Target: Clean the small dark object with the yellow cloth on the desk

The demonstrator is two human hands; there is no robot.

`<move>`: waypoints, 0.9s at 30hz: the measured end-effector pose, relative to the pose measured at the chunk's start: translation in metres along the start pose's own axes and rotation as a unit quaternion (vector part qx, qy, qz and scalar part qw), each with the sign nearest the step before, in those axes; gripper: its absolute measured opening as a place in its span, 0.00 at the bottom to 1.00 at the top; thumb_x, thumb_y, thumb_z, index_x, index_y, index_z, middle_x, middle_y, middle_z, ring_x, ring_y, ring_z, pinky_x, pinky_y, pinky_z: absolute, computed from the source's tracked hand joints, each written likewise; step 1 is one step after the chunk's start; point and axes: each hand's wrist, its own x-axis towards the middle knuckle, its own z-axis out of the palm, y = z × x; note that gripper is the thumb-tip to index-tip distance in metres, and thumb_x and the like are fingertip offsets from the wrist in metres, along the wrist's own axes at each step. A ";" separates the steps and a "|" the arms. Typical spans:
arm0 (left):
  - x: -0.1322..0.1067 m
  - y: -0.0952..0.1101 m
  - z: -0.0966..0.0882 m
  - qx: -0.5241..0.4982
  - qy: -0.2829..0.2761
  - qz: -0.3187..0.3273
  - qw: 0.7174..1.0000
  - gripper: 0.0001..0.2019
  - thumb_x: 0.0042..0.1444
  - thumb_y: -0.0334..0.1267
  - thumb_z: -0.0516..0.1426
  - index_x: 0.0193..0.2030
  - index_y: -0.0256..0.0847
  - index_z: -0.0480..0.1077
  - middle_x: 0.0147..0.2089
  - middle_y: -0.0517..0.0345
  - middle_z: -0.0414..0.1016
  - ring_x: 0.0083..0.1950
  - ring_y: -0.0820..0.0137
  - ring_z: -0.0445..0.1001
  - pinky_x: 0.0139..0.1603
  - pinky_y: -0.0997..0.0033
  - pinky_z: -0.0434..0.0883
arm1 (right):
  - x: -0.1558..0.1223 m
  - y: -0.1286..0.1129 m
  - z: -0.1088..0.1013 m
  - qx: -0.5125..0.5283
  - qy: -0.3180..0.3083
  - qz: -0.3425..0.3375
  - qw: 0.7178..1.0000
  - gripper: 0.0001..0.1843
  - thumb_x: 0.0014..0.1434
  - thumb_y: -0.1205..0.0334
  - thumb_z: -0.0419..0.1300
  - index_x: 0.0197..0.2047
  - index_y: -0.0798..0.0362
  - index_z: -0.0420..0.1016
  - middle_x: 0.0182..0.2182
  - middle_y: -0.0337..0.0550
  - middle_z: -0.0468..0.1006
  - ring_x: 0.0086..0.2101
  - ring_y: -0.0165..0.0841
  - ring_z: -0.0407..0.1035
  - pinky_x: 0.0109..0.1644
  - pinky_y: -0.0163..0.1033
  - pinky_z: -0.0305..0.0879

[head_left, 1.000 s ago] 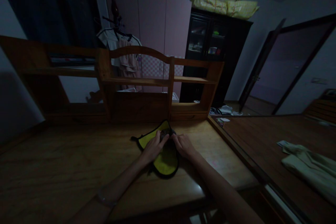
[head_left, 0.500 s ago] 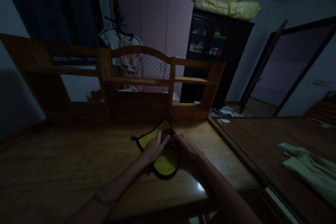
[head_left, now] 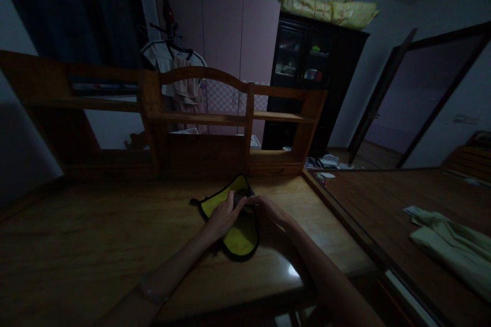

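A yellow cloth with a dark trim (head_left: 236, 239) lies on the wooden desk (head_left: 95, 245). My left hand (head_left: 223, 215) rests on the cloth's left part, fingers pinched on a small dark object (head_left: 241, 197) at the cloth's far end. My right hand (head_left: 268, 213) meets it from the right, its fingers curled on the same dark object and the cloth edge. The room is dim, so I cannot make out what the dark object is.
A wooden shelf unit (head_left: 199, 117) stands along the desk's far edge. A second wooden surface (head_left: 383, 204) to the right carries folded pale green fabric (head_left: 448, 240). Behind are pink wardrobe doors (head_left: 230, 36), hanging clothes (head_left: 176, 71) and a dark cabinet (head_left: 307, 76).
My right hand has drawn slightly inward and curled more over the cloth's far end. The left hand has hardly moved.
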 end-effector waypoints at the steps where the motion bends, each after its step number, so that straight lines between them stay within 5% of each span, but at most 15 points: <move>1: 0.000 0.000 0.000 -0.003 -0.001 -0.001 1.000 0.27 0.62 0.60 0.41 0.55 0.40 0.58 0.47 0.45 0.77 0.51 0.57 0.74 0.49 0.64 0.67 | 0.000 -0.001 0.001 -0.007 -0.002 -0.019 1.000 0.18 0.57 0.52 0.52 0.39 0.55 0.77 0.29 0.41 0.75 0.30 0.33 0.65 0.34 0.36 0.59; 5: 0.000 0.003 -0.004 -0.019 -0.014 -0.017 1.000 0.26 0.62 0.60 0.40 0.52 0.40 0.59 0.46 0.45 0.76 0.49 0.57 0.75 0.48 0.63 0.67 | 0.000 -0.001 0.003 -0.036 -0.023 -0.064 0.997 0.15 0.56 0.55 0.54 0.41 0.53 0.76 0.36 0.41 0.75 0.35 0.34 0.66 0.39 0.36 0.59; 11: -0.001 0.005 -0.005 -0.045 -0.011 -0.002 0.999 0.25 0.64 0.59 0.37 0.50 0.43 0.60 0.44 0.49 0.76 0.49 0.57 0.75 0.48 0.62 0.66 | -0.001 0.002 0.001 -0.068 -0.034 -0.037 0.996 0.20 0.61 0.54 0.48 0.40 0.55 0.77 0.30 0.40 0.74 0.25 0.30 0.62 0.31 0.34 0.57; 17: -0.001 0.001 -0.002 -0.016 -0.015 -0.003 1.000 0.26 0.65 0.56 0.37 0.57 0.40 0.57 0.56 0.43 0.70 0.58 0.57 0.69 0.56 0.60 0.63 | -0.001 0.007 -0.004 -0.086 -0.041 -0.034 0.995 0.21 0.61 0.53 0.47 0.44 0.54 0.77 0.31 0.41 0.75 0.25 0.29 0.64 0.29 0.33 0.59; 23: -0.001 -0.001 -0.001 -0.009 -0.021 0.005 1.000 0.24 0.66 0.52 0.36 0.57 0.39 0.58 0.57 0.42 0.69 0.60 0.58 0.68 0.57 0.61 0.62 | 0.011 0.015 -0.008 -0.149 -0.070 -0.153 0.974 0.17 0.58 0.60 0.50 0.42 0.54 0.78 0.40 0.44 0.77 0.43 0.37 0.69 0.50 0.40 0.63; 27: -0.002 0.000 -0.002 -0.009 -0.020 0.004 1.000 0.24 0.66 0.53 0.37 0.57 0.39 0.57 0.57 0.42 0.69 0.60 0.58 0.67 0.56 0.61 0.62 | 0.009 0.014 -0.003 -0.188 -0.057 -0.180 0.964 0.17 0.60 0.64 0.49 0.44 0.55 0.77 0.46 0.46 0.74 0.46 0.37 0.67 0.54 0.42 0.61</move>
